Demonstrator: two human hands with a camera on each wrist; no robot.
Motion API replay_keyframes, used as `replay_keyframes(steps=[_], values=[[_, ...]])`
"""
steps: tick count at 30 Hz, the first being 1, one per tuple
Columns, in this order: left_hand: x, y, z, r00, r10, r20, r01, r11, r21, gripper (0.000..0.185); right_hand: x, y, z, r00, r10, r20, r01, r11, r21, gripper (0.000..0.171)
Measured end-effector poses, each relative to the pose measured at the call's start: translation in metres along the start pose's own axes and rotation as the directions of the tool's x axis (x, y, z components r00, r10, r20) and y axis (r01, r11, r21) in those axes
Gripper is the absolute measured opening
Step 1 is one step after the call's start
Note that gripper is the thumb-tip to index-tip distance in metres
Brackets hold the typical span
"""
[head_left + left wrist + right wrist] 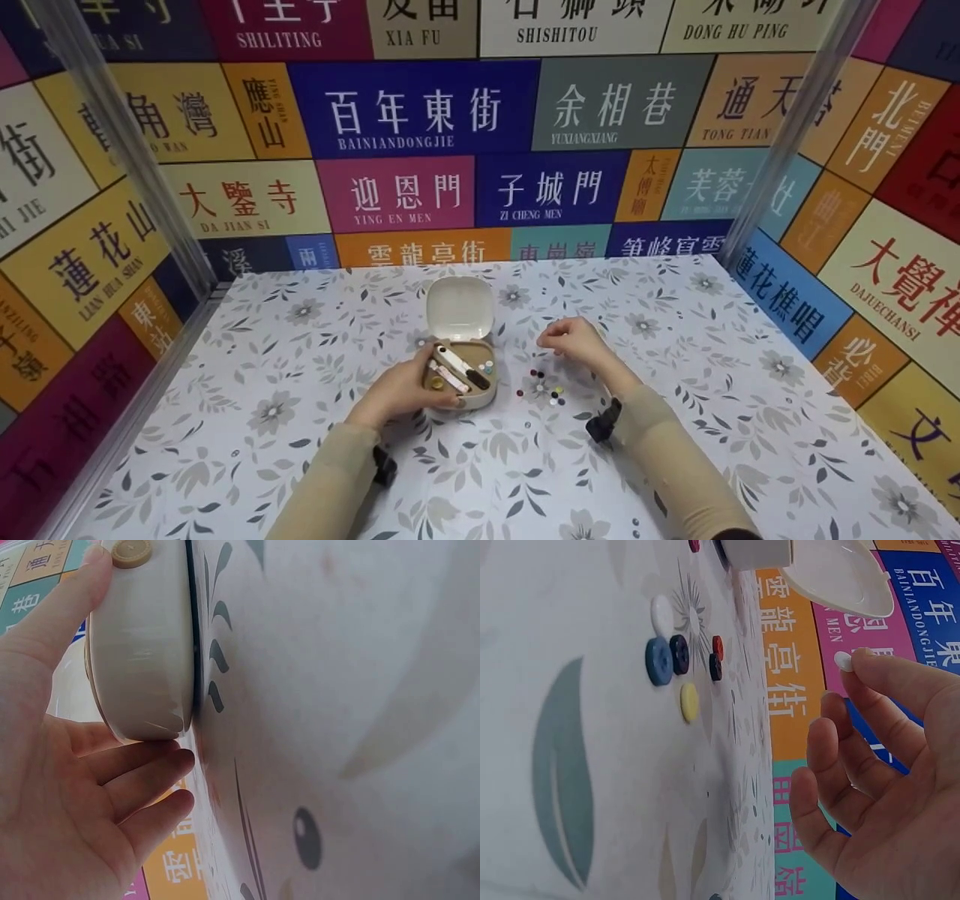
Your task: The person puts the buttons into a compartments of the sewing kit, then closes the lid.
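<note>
An open cream box (480,401) stands on the table with its lid (459,304) tipped back. My left hand (397,390) grips its left side, the thumb at a tan button-shaped knob (131,553) on the front wall. Inside lie a white stick with a dark end (461,365), a paler slim stick (450,377), a small gold round piece (437,382) and several small buttons (487,366) at the right. Right of the box, my right hand (581,345) pinches a small white button (843,661) between thumb and forefinger, raised above the tabletop.
Several loose buttons lie on the flowered tabletop (300,465) right of the box, among them a blue button (658,661), a yellow button (689,702) and a red button (718,646). Panels with street names (412,105) wall in the table at the back and sides.
</note>
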State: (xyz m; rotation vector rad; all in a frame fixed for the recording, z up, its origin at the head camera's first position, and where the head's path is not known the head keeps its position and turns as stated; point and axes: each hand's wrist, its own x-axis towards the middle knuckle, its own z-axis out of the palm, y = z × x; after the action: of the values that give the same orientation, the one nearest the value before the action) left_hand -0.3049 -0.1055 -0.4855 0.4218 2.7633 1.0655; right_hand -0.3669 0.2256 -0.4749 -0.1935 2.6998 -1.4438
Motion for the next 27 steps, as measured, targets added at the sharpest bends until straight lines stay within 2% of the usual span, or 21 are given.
replay_keyframes(steps=[9, 27], values=[[-0.001, 0.001, 0.000, 1.000, -0.012, 0.004, 0.012, 1.000, -0.007, 0.125, 0.000, -0.006, 0.005, 1.000, 0.012, 0.009, -0.012, 1.000, 0.013, 0.014], [0.000, 0.000, 0.000, 1.000, 0.001, -0.009, -0.001, 1.000, 0.004, 0.121, 0.002, -0.014, 0.016, 0.998, -0.061, 0.034, 0.060, 0.998, 0.012, 0.012]])
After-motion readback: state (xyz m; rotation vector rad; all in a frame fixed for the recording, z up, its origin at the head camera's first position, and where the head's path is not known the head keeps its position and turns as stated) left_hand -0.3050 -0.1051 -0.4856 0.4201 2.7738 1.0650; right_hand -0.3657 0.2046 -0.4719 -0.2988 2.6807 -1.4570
